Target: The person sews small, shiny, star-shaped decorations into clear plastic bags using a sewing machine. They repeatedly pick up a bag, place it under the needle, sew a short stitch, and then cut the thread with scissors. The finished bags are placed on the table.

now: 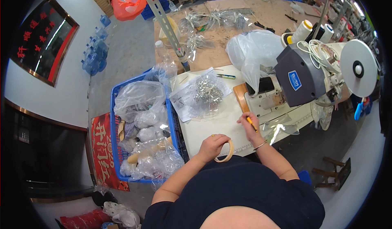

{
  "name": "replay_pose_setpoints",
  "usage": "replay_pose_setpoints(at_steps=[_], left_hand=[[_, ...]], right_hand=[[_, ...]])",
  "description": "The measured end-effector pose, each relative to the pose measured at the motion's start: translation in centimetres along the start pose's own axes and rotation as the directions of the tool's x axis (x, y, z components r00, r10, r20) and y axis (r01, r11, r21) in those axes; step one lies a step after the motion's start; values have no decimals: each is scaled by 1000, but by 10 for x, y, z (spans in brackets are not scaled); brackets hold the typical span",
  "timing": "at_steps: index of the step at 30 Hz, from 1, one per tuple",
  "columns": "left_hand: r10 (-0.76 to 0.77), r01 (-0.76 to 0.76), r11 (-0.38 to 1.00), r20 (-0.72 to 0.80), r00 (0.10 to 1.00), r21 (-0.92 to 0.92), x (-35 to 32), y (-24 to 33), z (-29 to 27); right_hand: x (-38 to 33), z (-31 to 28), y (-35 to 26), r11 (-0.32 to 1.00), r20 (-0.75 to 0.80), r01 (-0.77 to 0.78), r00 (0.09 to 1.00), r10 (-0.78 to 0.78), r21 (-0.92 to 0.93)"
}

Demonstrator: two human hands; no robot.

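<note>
Gripping tape roll (225, 151), left hand (211, 146) fingers curled; right hand (249, 125), just far-right, pinches yellow-handled tool (252, 124).

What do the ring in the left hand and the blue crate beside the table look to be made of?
Ring: a thin tan band, matte, likely wood or a tape roll; the look leaves it open. The left hand grips it. Blue crate: moulded plastic, judging by its uniform blue colour and lattice walls; it holds clear, glossy, crinkled plastic bags.
</note>
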State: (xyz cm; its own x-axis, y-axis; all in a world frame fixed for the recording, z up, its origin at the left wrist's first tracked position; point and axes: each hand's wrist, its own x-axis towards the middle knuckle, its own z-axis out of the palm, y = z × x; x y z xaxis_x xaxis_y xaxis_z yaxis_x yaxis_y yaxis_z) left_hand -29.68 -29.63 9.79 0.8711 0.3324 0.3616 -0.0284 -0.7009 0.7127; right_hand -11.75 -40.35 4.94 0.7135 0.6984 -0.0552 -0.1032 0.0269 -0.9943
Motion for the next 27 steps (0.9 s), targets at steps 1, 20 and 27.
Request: replay_pose_setpoints(at_steps=[1, 20, 27], left_hand=[[-21, 20, 998, 23, 1000, 53, -2, -7, 1], [-825, 436, 304, -5, 566, -847, 91, -64, 3], [-792, 554, 431, -4, 611, -712, 104, -68, 12]], right_hand=[[11, -7, -6, 999, -32, -20, 999, 18, -38], [83, 25, -11, 989, 136, 3, 991, 17, -147], [101, 48, -24, 987, 236, -119, 967, 91, 105]])
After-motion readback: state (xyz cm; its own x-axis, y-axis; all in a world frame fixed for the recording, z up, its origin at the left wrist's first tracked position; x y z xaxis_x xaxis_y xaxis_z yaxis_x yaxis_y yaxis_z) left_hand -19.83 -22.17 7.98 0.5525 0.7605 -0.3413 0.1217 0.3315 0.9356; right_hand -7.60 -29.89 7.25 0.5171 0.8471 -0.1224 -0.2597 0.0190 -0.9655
